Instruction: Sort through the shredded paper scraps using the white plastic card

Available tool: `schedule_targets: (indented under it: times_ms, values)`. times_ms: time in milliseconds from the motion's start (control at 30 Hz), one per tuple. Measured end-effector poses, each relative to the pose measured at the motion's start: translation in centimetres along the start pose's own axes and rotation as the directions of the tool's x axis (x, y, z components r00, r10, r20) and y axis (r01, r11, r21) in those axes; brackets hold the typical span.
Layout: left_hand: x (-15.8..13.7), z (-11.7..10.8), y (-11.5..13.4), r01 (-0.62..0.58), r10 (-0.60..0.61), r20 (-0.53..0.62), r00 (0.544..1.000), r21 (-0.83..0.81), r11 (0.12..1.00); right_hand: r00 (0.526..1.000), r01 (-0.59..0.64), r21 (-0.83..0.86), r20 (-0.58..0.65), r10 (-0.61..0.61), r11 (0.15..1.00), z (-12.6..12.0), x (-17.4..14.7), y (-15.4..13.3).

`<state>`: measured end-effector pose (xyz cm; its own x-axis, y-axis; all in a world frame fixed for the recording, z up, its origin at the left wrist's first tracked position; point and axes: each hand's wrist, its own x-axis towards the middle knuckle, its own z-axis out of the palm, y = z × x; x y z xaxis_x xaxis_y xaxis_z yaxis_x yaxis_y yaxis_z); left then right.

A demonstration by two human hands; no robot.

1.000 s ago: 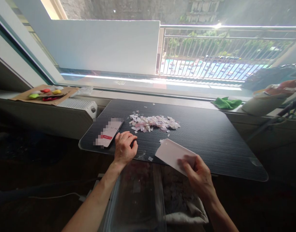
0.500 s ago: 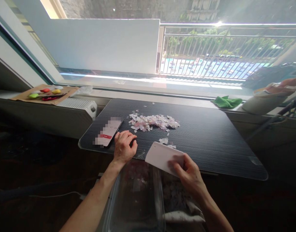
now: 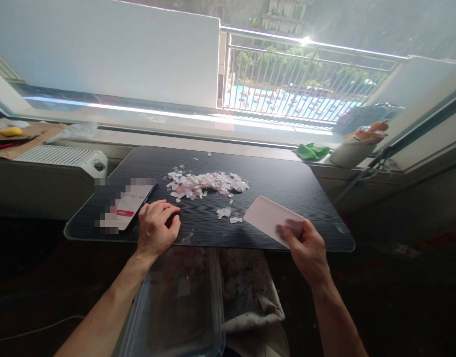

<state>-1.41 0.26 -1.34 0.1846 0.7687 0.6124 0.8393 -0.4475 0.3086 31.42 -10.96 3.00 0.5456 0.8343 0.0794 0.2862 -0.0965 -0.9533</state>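
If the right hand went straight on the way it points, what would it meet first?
Probably the few loose scraps just past the end of the white scraper in the right hand; the scraper's height is unclear.

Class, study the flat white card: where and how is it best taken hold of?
Probably grip the white card by its near right end, coming from the right and pinching both faces, where the right hand holds it. It's thin and broad, and this leaves its left end free toward the loose scraps.

Smooth matt sheet (image 3: pixel 270 216), wood-grained tabletop (image 3: pixel 282 181)
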Motion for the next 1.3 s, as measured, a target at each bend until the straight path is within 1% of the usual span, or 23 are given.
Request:
schedule_targets:
  times_ms: [100, 233, 333, 433, 533, 633, 667, 733, 800, 867, 933, 1033, 1133, 1200, 1233, 1300]
  values:
    - [0.0, 0.0, 0.0, -0.004, 0.004, -0.002, 1.000, 0.005, 1.000, 0.999, 0.018, 0.004, 0.046, -0.018, 1.000, 0.6, 0.0, 0.1]
    - [0.0, 0.0, 0.0, 0.009, -0.009, 0.001, 1.000, -0.013, 1.000, 0.994, 0.044, -0.107, 0.099, -0.034, 0.993, -0.1, 0.0, -0.4]
    - [0.1, 0.0, -0.2, 0.016, -0.016, 0.006, 1.000, -0.025, 1.000, 0.994, 0.042, -0.138, 0.103, -0.028, 0.989, -0.8, -0.2, -1.0]
    - [0.1, -0.2, -0.1, 0.003, -0.003, 0.005, 1.000, -0.016, 1.000, 0.995, 0.053, -0.151, 0.097, -0.039, 0.987, -0.9, -0.3, -1.3]
    - [0.1, -0.7, 0.9, -0.038, 0.038, 0.013, 0.999, -0.001, 0.999, 0.995, 0.051, -0.184, 0.092, -0.035, 0.982, -0.7, -0.3, -1.4]
    - [-0.3, -1.0, 3.5, -0.081, 0.084, 0.066, 0.994, -0.042, 0.996, 0.994, 0.045, -0.200, 0.102, -0.025, 0.979, -0.7, -0.3, -1.4]
    - [-0.5, -1.0, 4.6, -0.107, 0.114, 0.108, 0.988, -0.069, 0.992, 0.994, 0.045, -0.200, 0.107, -0.024, 0.979, -0.7, -0.3, -1.5]
    - [-0.8, -0.7, 6.8, -0.186, 0.211, 0.207, 0.955, -0.134, 0.973, 0.993, 0.043, -0.197, 0.116, -0.020, 0.980, -0.8, -0.3, -1.4]
    - [-1.0, -0.1, 8.5, -0.257, 0.307, 0.292, 0.906, -0.198, 0.946, 0.993, 0.038, -0.197, 0.118, -0.015, 0.980, -0.9, -0.4, -1.4]
    - [-1.0, 0.4, 9.3, -0.306, 0.374, 0.357, 0.856, -0.235, 0.923, 0.992, 0.036, -0.200, 0.123, -0.011, 0.979, -1.1, -0.5, -1.3]
    - [-0.9, 0.7, 9.6, -0.329, 0.399, 0.384, 0.833, -0.236, 0.914, 0.991, 0.036, -0.205, 0.133, -0.009, 0.978, -1.5, -0.7, -1.2]
    - [-1.0, 0.4, 9.7, -0.354, 0.415, 0.381, 0.826, -0.222, 0.909, 0.991, 0.037, -0.210, 0.132, -0.010, 0.977, -1.8, -0.9, -1.2]
    - [-1.4, -0.2, 10.1, -0.385, 0.457, 0.379, 0.805, -0.252, 0.888, 0.990, 0.025, -0.153, 0.140, -0.004, 0.988, -1.4, -0.8, -1.2]
    - [-1.6, -0.6, 10.3, -0.384, 0.462, 0.365, 0.808, -0.268, 0.883, 0.984, 0.020, -0.102, 0.177, -0.002, 0.995, -1.0, -0.7, -1.2]
    - [-1.5, -0.8, 10.3, -0.376, 0.452, 0.350, 0.821, -0.265, 0.888, 0.980, 0.017, -0.085, 0.199, 0.000, 0.996, -0.8, -0.7, -1.2]
    - [-0.9, -1.0, 9.5, -0.343, 0.404, 0.303, 0.863, -0.237, 0.909, 0.970, 0.006, -0.076, 0.241, 0.012, 0.997, -0.8, -0.6, -1.1]
